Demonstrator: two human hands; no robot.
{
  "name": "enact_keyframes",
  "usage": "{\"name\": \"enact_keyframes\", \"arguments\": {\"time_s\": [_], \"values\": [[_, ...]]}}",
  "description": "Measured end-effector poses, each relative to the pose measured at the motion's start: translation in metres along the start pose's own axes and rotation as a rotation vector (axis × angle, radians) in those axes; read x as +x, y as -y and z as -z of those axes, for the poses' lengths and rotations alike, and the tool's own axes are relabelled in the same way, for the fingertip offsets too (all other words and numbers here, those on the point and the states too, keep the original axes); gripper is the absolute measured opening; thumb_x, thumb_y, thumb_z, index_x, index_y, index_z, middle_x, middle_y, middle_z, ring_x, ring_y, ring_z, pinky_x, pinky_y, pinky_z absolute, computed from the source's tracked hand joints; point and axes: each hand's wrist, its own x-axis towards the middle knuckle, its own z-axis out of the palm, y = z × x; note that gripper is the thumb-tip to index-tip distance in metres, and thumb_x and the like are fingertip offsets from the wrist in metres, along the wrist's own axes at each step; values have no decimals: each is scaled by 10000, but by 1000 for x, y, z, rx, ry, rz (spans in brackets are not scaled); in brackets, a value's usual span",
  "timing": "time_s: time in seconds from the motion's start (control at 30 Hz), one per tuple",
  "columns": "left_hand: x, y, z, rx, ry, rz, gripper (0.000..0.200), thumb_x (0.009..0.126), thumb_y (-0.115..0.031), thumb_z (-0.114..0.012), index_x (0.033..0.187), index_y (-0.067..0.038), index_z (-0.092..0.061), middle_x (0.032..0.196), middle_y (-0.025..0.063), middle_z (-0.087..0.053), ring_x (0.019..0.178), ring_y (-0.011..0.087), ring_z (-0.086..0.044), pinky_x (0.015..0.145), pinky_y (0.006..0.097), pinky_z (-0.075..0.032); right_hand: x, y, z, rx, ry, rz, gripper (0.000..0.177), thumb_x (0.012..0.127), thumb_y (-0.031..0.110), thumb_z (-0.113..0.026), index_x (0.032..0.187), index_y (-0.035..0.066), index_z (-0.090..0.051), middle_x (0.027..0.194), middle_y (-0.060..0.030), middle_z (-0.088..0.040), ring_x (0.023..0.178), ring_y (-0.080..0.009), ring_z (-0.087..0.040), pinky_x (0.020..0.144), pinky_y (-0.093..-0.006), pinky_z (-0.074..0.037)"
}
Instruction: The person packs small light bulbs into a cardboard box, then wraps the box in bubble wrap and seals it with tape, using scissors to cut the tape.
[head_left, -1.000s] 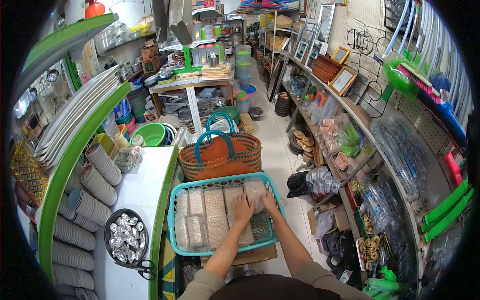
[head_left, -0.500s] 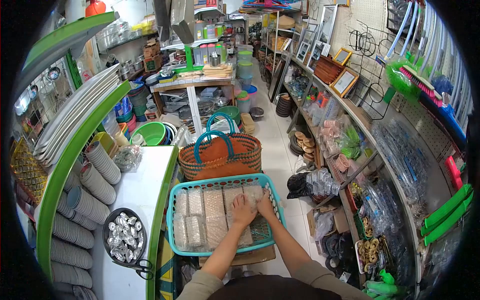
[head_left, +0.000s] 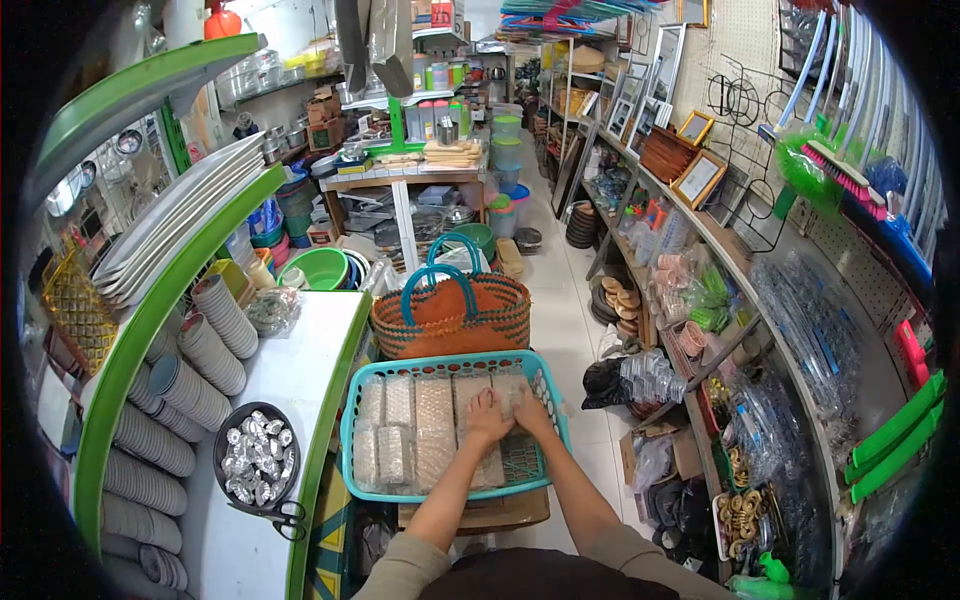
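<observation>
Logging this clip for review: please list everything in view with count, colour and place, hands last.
basket: one, teal plastic, in front of the person
wrapped packets: several, pale in clear wrap, flat in the basket
woven bag: one, orange with teal handles, just beyond the basket
round tray: one, black, on the white counter at left
foil cups: many, silver, in the tray
scissors: one pair, dark handles, at the tray's near edge
stacked bowls: many stacks, grey, left shelf
basin: one, green, beyond the counter
picture frames: several, wood and gold, right wall
left hand: on a packet in the basket
right hand: beside it, on the packets
</observation>
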Motion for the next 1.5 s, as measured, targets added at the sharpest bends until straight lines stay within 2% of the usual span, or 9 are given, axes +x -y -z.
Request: {"name": "enact_keyframes", "arguments": {"time_s": [0.13, 0.2, 0.27, 0.47, 0.57, 0.73, 0.83, 1.1, 1.5], "values": [[20, 16, 16, -244, 148, -18, 692, 749, -435, -654, 1273, -17, -483, 1327, 194, -437, 1192, 363, -435, 1010, 439, -349, 5, 9, 3, -92, 35, -6, 561, 825, 242, -594, 1319, 31, -433, 1258, -270, -498, 1159, -421, -484, 974, -463, -394], [21, 21, 22, -372, 211, -10, 631, 758, -414, -658, 1227, -12, -530, 1283, 205, -482, 1135, 369, -496, 979, 437, -391, -7, 34, 25, -79, 42, 119, 522, 826, 259, -599, 1270, 7, -491, 1271, -257, -495, 1171, -414, -478, 988, -443, -387], [5, 16, 40, -655, -176, -77, 510, 795, -342, -657, 1173, -9, -575, 1188, 200, -549, 1046, 346, -568, 915, 414, -444, -5, 39, 25, 36, 25, 206, 514, 830, 265, -605, 1256, -4, -504, 1274, -244, -500, 1178, -394, -481, 989, -425, -389], [-44, 5, 111, -1013, -272, 10, 413, 859, -236, -630, 1206, -21, -562, 1158, 158, -568, 1054, 258, -587, 857, 346, -474, -28, 83, 43, 435, 94, 371, 439, 887, 265, -580, 1241, 11, -529, 1237, -163, -555, 1130, -268, -532, 954, -366, -415], [-72, 8, 133, -1107, -329, 32, 381, 871, -197, -626, 1209, -33, -563, 1162, 126, -564, 1054, 218, -585, 846, 326, -478, -58, 122, 62, 580, 260, 352, 401, 901, 262, -565, 1230, 34, -541, 1205, -118, -576, 1070, -221, -550, 897, -342, -441], [-123, 15, 166, -1130, -499, 151, 352, 866, -185, -636, 1183, -43, -577, 1159, 96, -569, 1019, 182, -587, 841, 305, -480, -75, 155, 46, 757, 480, 406, 363, 914, 287, -560, 1200, 64, -565, 1156, -45, -600, 997, -127, -545, 792, -278, -447], [-151, 30, 175, -1101, -620, 182, 330, 871, -180, -629, 1169, -48, -581, 1157, 91, -570, 957, 179, -602, 821, 294, -485, -90, 183, 39, 799, 597, 461, 359, 917, 295, -558, 1183, 54, -571, 1123, -55, -615, 997, -140, -566, 798, -283, -455], [-255, 73, 214, -1001, -906, 387, 317, 880, -164, -614, 1160, -24, -570, 1138, 85, -578, 973, 172, -603, 838, 288, -472, -153, 263, -11, 951, 932, 531, 325, 926, 260, -553, 1157, 32, -572, 1062, -73, -640, 936, -148, -611, 790, -272, -460], [-443, 92, 267, -858, -1275, 585, 314, 903, -169, -591, 1188, -43, -556, 1144, 67, -594, 970, 144, -597, 824, 262, -452, -310, 355, -92, 874, 1419, 647, 258, 936, 213, -539, 1113, 35, -599, 995, -45, -660, 897, -121, -609, 762, -255, -451]]}}
